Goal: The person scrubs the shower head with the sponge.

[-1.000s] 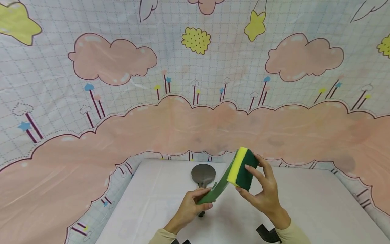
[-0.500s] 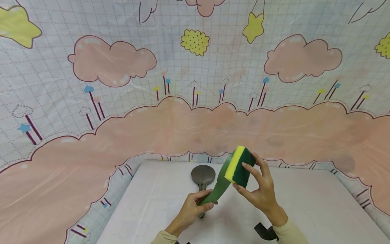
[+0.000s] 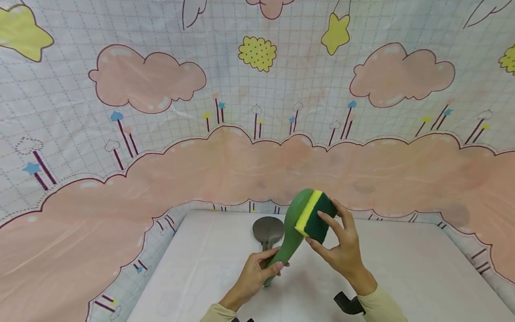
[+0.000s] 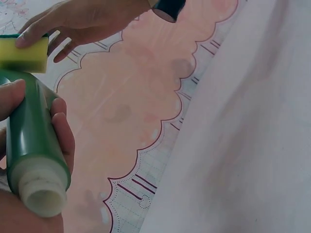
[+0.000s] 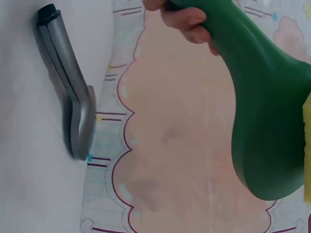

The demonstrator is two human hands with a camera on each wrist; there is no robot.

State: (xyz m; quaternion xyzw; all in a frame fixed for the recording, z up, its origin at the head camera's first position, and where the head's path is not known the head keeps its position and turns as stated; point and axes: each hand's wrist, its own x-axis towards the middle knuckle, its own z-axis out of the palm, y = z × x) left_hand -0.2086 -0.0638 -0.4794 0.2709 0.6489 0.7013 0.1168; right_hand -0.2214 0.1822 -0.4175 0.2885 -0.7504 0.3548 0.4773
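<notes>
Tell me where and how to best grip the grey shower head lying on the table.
Likely best: pinch the grey shower head by its slim handle, crosswise, coming from the near side; the handle points that way, while the round end is much broader and lies farther away.

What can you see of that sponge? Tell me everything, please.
The sponge is a rectangular block with two layers: one yellow and foam-like, the other dark green and rough-looking. It is held tilted above the white table, pinched by the right hand. Its yellow side appears to touch the rounded end of the green shower head. Whether it is wet, I cannot tell.
</notes>
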